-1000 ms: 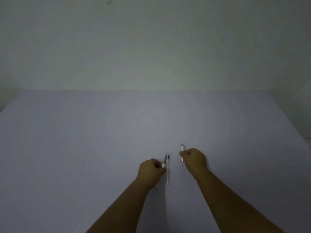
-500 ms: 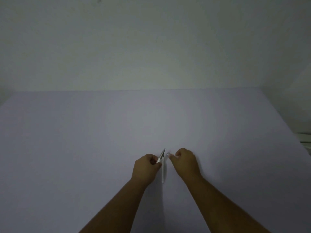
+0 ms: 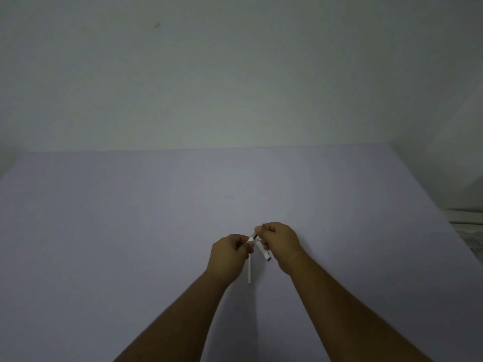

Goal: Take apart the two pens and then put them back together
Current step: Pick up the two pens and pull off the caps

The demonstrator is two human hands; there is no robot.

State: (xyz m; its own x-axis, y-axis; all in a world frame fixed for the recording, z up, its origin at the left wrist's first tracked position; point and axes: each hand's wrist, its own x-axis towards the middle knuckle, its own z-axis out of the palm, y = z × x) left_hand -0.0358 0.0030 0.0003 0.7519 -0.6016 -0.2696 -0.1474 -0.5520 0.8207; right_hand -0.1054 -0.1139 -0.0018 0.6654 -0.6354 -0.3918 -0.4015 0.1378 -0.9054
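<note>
My left hand (image 3: 231, 253) is closed around a white pen (image 3: 253, 237) whose dark metal tip points up and to the right. The fingers of my right hand (image 3: 281, 241) pinch that tip end. A white pen cap (image 3: 265, 253) hangs under my right hand, tucked against its palm. A second white pen (image 3: 250, 271) lies on the lilac table (image 3: 130, 231) just below my left hand, pointing toward me. Both hands hover a little above the table, almost touching.
The table ends at a pale wall at the back and at an edge on the right, where a light object (image 3: 467, 228) shows beyond it.
My right hand, which held the cap apart from the pen, moved left and now grips the pen's tip end. My left hand lifted the pen slightly.
</note>
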